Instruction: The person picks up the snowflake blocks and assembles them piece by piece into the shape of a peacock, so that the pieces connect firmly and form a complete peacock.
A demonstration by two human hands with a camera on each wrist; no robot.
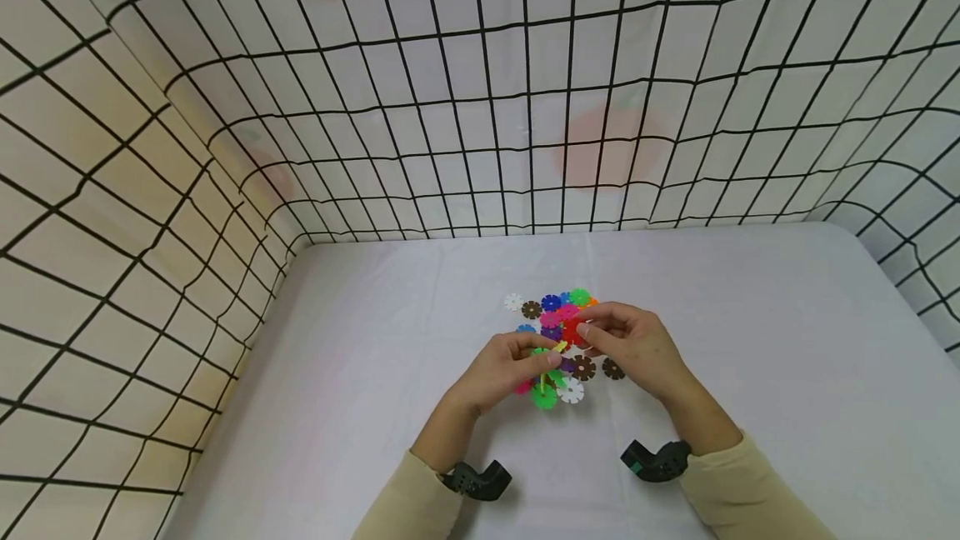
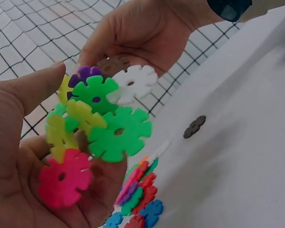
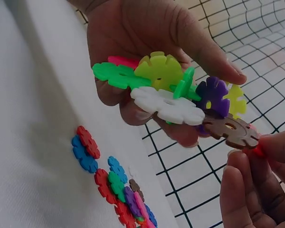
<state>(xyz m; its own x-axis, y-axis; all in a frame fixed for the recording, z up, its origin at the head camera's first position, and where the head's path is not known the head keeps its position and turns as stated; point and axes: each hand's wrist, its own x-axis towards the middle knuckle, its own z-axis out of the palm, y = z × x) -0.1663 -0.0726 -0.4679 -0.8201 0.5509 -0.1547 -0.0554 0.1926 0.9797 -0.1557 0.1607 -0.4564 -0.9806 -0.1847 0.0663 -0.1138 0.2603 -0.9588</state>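
My left hand (image 1: 504, 373) holds a cluster of joined plastic snowflake discs. Among them are a green disc (image 2: 135, 135), a pink disc (image 2: 54, 187), a purple disc (image 3: 213, 95) and a white disc (image 3: 166, 107). A brown disc (image 3: 223, 130) sticks out at the cluster's end, facing my right hand (image 1: 639, 350). Between the right thumb and fingers is a red disc (image 3: 260, 151), pinched right at the brown disc's edge and mostly hidden by the fingertips. Both hands are close together above the white table.
Loose discs in several colours lie in a pile (image 1: 551, 302) just beyond the hands. One brown loose disc (image 1: 613, 369) lies apart, by the right hand. Black wire mesh (image 1: 525, 98) stands along the back and sides of the white table (image 1: 360, 340).
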